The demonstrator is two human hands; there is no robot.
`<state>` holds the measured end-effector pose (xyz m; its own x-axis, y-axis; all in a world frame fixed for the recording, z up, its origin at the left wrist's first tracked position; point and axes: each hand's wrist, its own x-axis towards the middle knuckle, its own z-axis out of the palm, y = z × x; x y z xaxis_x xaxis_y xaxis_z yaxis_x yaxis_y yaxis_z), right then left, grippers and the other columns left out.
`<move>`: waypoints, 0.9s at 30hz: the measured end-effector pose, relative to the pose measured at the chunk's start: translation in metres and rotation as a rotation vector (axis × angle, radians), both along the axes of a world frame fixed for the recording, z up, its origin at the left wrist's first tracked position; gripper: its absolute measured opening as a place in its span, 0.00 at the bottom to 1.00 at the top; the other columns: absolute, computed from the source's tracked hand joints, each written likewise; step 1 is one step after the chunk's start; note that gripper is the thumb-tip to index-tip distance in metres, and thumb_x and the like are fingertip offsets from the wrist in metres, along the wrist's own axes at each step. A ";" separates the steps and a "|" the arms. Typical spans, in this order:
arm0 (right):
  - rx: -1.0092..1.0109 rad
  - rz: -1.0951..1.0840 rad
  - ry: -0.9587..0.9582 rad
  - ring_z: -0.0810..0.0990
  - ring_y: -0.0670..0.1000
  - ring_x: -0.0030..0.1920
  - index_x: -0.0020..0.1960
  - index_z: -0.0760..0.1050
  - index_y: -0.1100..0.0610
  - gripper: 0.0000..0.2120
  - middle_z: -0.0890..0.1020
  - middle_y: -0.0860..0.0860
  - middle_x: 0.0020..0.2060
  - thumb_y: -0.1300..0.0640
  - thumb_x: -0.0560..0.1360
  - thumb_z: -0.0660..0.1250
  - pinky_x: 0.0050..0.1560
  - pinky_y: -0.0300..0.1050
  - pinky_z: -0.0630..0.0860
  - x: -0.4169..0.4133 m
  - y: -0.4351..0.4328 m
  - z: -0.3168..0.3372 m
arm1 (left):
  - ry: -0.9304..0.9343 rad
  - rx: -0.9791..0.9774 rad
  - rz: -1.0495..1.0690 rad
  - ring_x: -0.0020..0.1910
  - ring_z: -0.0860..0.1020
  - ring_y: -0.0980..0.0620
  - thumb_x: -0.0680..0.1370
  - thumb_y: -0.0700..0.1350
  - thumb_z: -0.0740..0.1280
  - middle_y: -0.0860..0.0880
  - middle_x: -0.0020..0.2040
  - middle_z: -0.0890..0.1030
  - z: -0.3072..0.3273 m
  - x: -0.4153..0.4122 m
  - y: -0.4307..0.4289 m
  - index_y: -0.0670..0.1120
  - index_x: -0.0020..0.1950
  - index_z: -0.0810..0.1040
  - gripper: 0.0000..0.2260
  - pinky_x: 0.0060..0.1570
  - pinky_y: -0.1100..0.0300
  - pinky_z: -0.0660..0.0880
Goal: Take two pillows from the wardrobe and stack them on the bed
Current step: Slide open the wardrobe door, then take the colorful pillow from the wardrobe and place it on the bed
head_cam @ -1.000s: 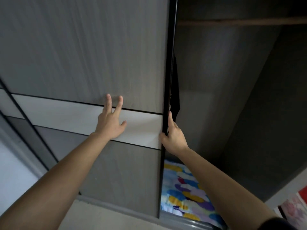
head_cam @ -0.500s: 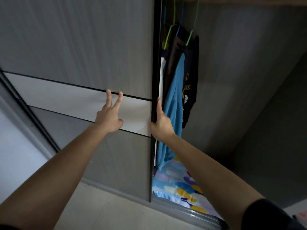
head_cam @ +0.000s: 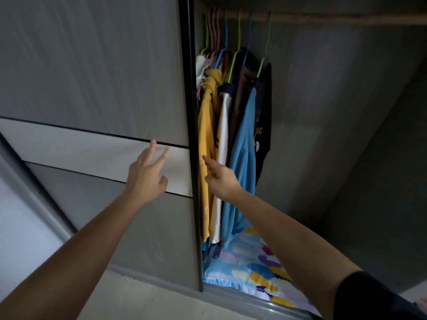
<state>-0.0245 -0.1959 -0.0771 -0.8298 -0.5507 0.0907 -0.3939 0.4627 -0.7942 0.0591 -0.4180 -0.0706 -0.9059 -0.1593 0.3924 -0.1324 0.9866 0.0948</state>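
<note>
A grey sliding wardrobe door (head_cam: 97, 77) with a white band fills the left half of the view. Its dark edge (head_cam: 193, 158) stands just left of the open wardrobe. On the wardrobe floor lies a pillow (head_cam: 258, 271) in a light blue cover with yellow, blue and purple blotches, partly hidden by my right arm. My left hand (head_cam: 147, 176) is spread flat near the white band. My right hand (head_cam: 219, 179) hovers just right of the door edge in front of the hanging clothes, fingers loose, holding nothing.
Clothes hang on coloured hangers from a rail (head_cam: 300, 18): a yellow hoodie (head_cam: 206, 144), a white garment, a blue top (head_cam: 245, 158) and a dark printed shirt (head_cam: 263, 125). The wardrobe's right part is bare grey wall. Pale floor (head_cam: 143, 303) runs along the bottom track.
The door has slid further left, showing more hanging clothes and more of the pillow. My right hand has come off the door edge; my left hand has lifted slightly.
</note>
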 end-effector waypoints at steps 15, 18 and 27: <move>0.388 -0.556 0.024 0.77 0.58 0.66 0.71 0.72 0.54 0.21 0.79 0.57 0.66 0.56 0.78 0.64 0.66 0.50 0.73 -0.017 0.261 -0.072 | -0.032 -0.252 -0.614 0.76 0.61 0.40 0.77 0.51 0.62 0.41 0.79 0.59 -0.061 -0.100 0.209 0.51 0.76 0.63 0.27 0.71 0.37 0.60; 0.461 -0.611 0.041 0.77 0.59 0.66 0.73 0.70 0.52 0.23 0.78 0.58 0.66 0.54 0.78 0.63 0.65 0.50 0.74 -0.026 0.305 -0.085 | -0.097 -0.211 -0.630 0.75 0.62 0.39 0.77 0.52 0.62 0.40 0.78 0.60 -0.082 -0.132 0.246 0.49 0.76 0.65 0.26 0.70 0.37 0.60; 0.555 -0.534 -0.088 0.74 0.63 0.67 0.75 0.66 0.54 0.25 0.73 0.60 0.70 0.53 0.79 0.62 0.65 0.52 0.71 -0.113 0.363 -0.204 | -0.393 -0.112 -0.513 0.77 0.56 0.39 0.79 0.53 0.58 0.40 0.80 0.54 -0.202 -0.203 0.317 0.48 0.77 0.60 0.27 0.72 0.34 0.54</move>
<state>-0.1378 0.1668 -0.2811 -0.9870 -0.0191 -0.1598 0.0485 0.9115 -0.4084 -0.1436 -0.1011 -0.2730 -0.9355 0.3533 0.0055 0.3534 0.9351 0.0286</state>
